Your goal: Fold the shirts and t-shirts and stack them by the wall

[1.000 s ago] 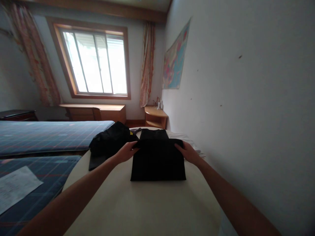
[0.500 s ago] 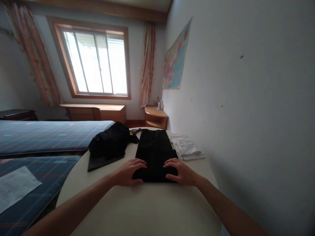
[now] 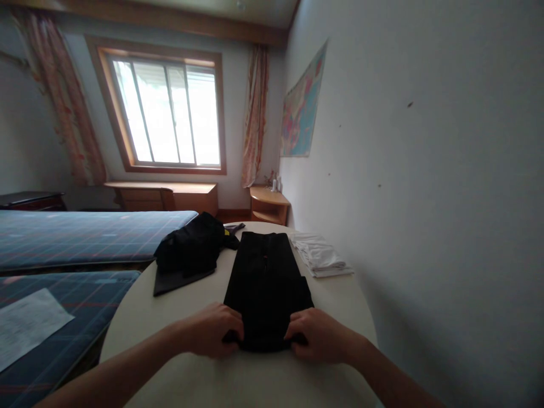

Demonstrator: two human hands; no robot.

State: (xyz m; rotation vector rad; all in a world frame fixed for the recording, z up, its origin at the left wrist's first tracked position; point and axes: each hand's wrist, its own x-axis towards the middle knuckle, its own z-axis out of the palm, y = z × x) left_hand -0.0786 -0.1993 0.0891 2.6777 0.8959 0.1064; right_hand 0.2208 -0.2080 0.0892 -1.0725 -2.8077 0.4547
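A black folded garment (image 3: 266, 277) lies lengthwise on the round white table (image 3: 191, 306). My left hand (image 3: 212, 335) grips its near left corner with the fingers curled over the edge. My right hand (image 3: 321, 335) grips the near right corner the same way. Both hands are closed on the cloth at the table's near side.
A heap of black clothes (image 3: 191, 249) sits at the table's far left, folded white cloth (image 3: 321, 255) at the far right by the wall. Two blue plaid beds (image 3: 85, 232) lie to the left, one with a paper sheet (image 3: 25, 323). A wooden desk stands under the window.
The garment's far flap was folded down and flattened, then both hands slid toward me to its near edge and closed on the corners. The garment now lies nearer me.
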